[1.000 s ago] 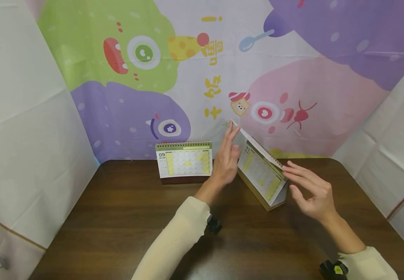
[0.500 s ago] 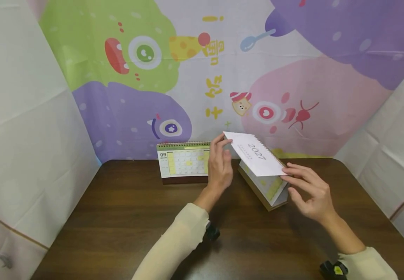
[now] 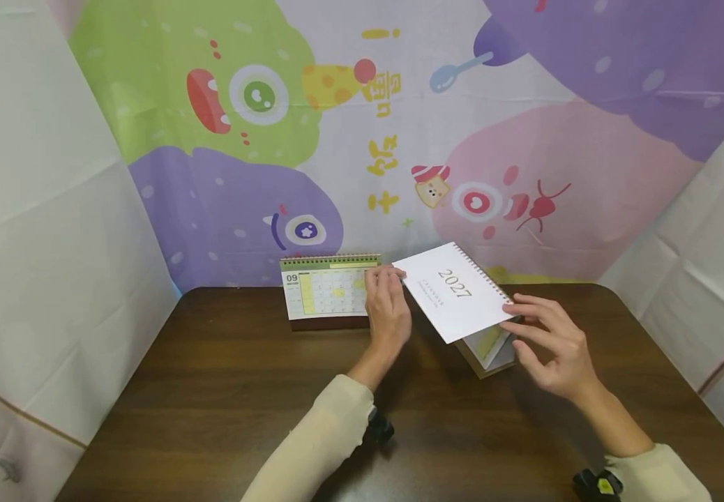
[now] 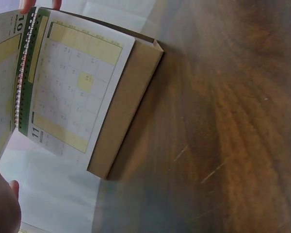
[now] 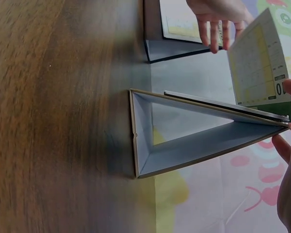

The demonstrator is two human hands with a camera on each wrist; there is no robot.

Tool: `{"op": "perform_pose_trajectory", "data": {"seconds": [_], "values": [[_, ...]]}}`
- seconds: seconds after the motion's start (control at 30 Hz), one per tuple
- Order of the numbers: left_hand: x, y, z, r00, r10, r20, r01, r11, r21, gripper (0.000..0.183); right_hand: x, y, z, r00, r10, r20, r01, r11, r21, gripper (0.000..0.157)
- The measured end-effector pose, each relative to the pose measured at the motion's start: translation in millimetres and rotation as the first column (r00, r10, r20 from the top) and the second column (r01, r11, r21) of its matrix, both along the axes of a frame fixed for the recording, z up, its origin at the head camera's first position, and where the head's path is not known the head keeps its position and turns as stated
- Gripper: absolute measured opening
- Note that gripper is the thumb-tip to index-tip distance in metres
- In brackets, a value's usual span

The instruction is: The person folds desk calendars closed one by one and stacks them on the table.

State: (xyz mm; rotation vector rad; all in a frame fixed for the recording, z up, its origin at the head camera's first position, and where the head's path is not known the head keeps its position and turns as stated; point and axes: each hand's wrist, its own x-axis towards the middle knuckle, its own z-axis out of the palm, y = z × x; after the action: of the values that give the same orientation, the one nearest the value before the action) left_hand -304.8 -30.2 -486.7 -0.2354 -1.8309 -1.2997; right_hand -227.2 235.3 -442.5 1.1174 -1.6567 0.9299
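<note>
A spiral-bound desk calendar (image 3: pixel 481 362) stands at the right on a brown triangular card base. Its lifted sheets, topped by a white cover (image 3: pixel 443 286) reading "2027", slope out to the left. My left hand (image 3: pixel 389 310) pinches the cover's outer left corner. At the near end of the spiral, my right hand (image 3: pixel 553 341) holds the calendar's top edge with its fingertips, the thumb lower down. Beneath the lifted sheets, a month page marked 11 (image 4: pixel 72 82) lies against the base in the left wrist view. The lifted sheets' underside (image 5: pixel 259 63) shows month 10.
A second desk calendar (image 3: pixel 330 296), open at month 09, stands on a dark red base just left, partly behind my left hand. The brown wooden table (image 3: pixel 243 390) reaches a cartoon-printed cloth (image 3: pixel 362 139) at the back. White cloth (image 3: pixel 42 174) hangs at the left side.
The lifted sheets have swung down to the left, and the 2027 cover now faces up. My left hand has moved left and lower with their corner; the right hand stays at the spiral.
</note>
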Motion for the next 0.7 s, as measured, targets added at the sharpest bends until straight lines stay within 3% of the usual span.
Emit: {"op": "perform_pose_trajectory", "data": {"seconds": [0.07, 0.13, 0.2, 0.37, 0.53, 0.7], "values": [[-9.9, 0, -14.6, 1.0, 0.023, 0.009, -0.024, 1.0, 0.011, 0.041, -0.5, 1, -1.2, 1.0, -0.008, -0.002, 0.008, 1.0, 0.008, 0.049], [-8.7, 0, -18.5, 0.998, 0.033, 0.044, -0.034, 0.999, 0.007, 0.04, -1.2, 1, -2.3, 1.0, -0.014, -0.004, 0.014, 1.0, 0.015, 0.05], [-19.3, 0, -34.7, 0.996, 0.051, 0.073, -0.052, 0.999, 0.007, 0.038, -1.6, 2, -3.3, 1.0, -0.022, -0.005, 0.022, 0.999, 0.025, 0.05], [-29.7, -1, -56.3, 0.986, 0.037, 0.16, -0.038, 0.999, 0.006, 0.039, -2.3, 3, -5.5, 0.999, -0.033, -0.009, 0.033, 0.998, 0.046, 0.052], [-23.3, -1, -57.3, 0.968, 0.0, 0.252, -0.003, 1.0, 0.011, 0.042, -1.4, 4, -6.9, 0.999, -0.034, -0.011, 0.035, 0.998, 0.049, 0.057], [-12.1, 1, -51.9, 0.912, -0.041, 0.407, 0.058, 0.998, -0.028, 0.053, -0.7, 3, -6.8, 0.999, -0.037, -0.009, 0.037, 0.998, 0.045, 0.058]]}}
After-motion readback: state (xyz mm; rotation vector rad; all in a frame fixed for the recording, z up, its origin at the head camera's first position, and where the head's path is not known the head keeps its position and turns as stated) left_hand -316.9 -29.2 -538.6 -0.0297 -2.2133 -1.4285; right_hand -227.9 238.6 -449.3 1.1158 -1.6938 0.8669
